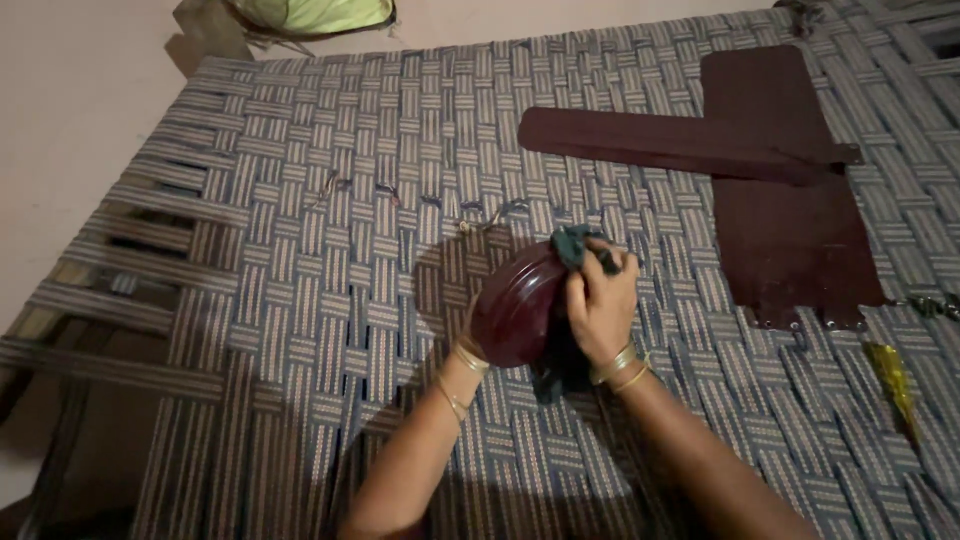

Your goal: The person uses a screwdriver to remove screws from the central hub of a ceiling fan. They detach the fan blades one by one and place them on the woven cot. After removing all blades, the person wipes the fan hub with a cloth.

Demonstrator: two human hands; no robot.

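Note:
A dark maroon round dome-shaped cover [520,305] is held tilted above a woven cot [330,180]. My left hand [472,345] supports it from underneath, mostly hidden behind it. A dark green cloth [578,245] is pressed against the cover's upper right side, with my right hand [603,305] shut on it; more of the cloth hangs below my wrist. Both wrists wear thin gold bangles.
Two dark maroon fan blades [690,140] [790,230] lie crossed on the cot at the upper right. A yellow-handled tool [893,385] lies near the right edge. A green-yellow bag [315,14] sits on the floor beyond the cot's far edge.

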